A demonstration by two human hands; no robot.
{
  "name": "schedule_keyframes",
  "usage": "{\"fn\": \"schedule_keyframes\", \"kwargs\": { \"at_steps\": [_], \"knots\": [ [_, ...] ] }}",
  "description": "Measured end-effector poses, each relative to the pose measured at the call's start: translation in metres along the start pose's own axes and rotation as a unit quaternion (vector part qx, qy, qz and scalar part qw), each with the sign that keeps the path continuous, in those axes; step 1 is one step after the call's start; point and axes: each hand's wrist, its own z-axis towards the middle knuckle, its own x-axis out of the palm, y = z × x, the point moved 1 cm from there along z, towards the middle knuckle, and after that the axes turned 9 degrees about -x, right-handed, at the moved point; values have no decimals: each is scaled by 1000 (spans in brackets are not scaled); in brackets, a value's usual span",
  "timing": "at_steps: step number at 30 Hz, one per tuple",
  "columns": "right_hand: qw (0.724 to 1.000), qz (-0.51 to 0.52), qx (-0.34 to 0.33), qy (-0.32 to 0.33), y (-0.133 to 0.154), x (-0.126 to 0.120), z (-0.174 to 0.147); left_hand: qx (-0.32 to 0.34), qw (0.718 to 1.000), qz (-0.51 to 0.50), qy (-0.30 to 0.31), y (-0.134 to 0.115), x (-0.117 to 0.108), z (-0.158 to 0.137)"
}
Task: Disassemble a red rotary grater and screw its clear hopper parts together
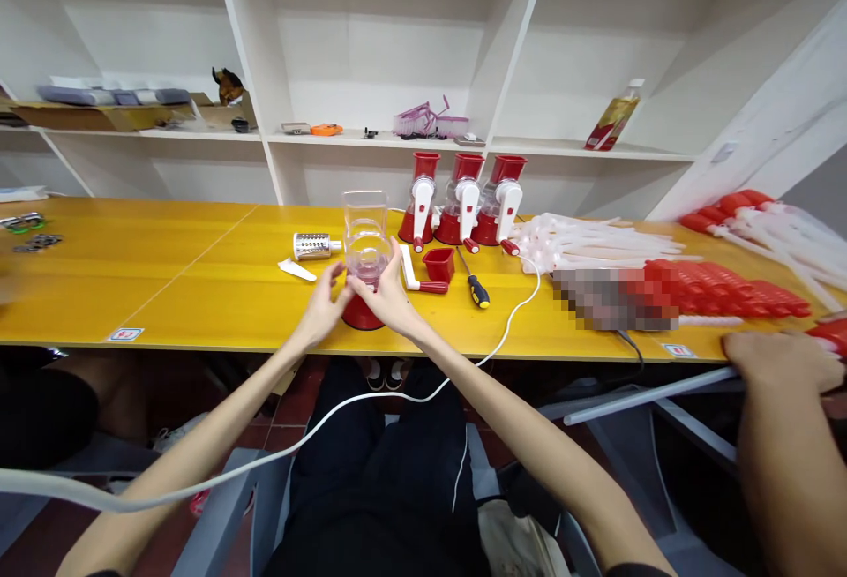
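A rotary grater's clear plastic housing (366, 211) stands upright on its red base (363, 316) near the table's front edge. My left hand (323, 305) closes on the lower housing from the left, its fingertips just above the base. From the right, my right hand (392, 296) grips the same part, its thumb reaching across the front. My hands hide part of the joint between housing and base. Left of the housing lie a metal grating drum (313, 246) and a white plastic piece (297, 271). A white crank with a red handle (432, 287) and a red pusher (439, 265) lie to the right.
Three assembled graters (466, 202) stand behind on the right. A screwdriver (477, 288) lies near a white cable (513, 321) that crosses the table edge. Farther right are white plastic parts (588, 242), red parts (721, 288) and another person's hand (784, 361). White shelves (377, 48) rise behind.
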Motion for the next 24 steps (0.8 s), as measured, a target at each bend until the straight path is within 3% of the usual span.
{"fn": "schedule_keyframes", "kwargs": {
  "at_steps": [2, 5, 13, 24],
  "knots": [
    [1000, -7, 5, 4, 8, -1, -7, -7, 996, -52, 69, -5, 14, -7],
    [1000, -18, 17, -9, 16, -11, -8, -13, 991, -87, 104, -11, 20, 1],
    [1000, -10, -12, 10, 16, -32, 31, -37, 990, -81, 109, -15, 17, 10],
    [990, 85, -52, 102, -1, -51, 49, -58, 986, -109, 112, -16, 17, 5]
  ]
}}
